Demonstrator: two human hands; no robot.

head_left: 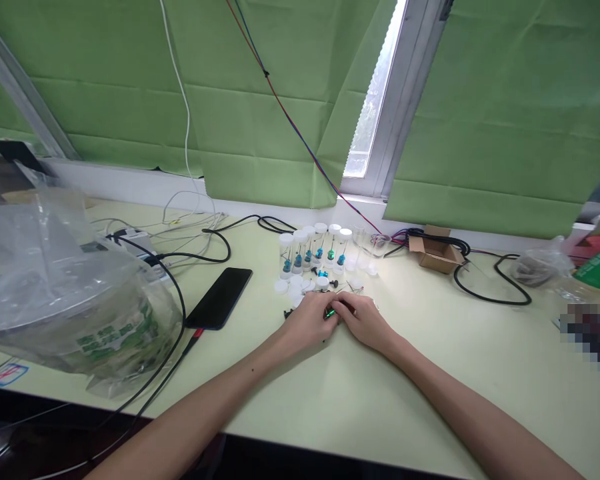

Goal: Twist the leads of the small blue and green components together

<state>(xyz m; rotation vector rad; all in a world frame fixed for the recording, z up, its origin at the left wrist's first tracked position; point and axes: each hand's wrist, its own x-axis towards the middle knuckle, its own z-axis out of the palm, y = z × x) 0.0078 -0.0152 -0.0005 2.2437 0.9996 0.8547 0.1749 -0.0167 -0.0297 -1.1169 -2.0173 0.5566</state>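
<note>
While hands (310, 320) (365, 321) hold a green piece (331, 313), tabletop (325, 393) runs to the near edge (280, 445).

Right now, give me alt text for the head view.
A person's left hand and right hand meet around a small green part over a pale table. Behind them stand white-capped clear vials holding blue-green pieces; to the left lie a black phone and a plastic bag.

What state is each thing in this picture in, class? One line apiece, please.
Green piece: between the hands, partly hidden
Six tubes: upright, capped
White caps: scattered loose
Phone: face up, screen dark
Cardboard box: open
Plastic bag: bulging
Green blinds: lowered
</note>
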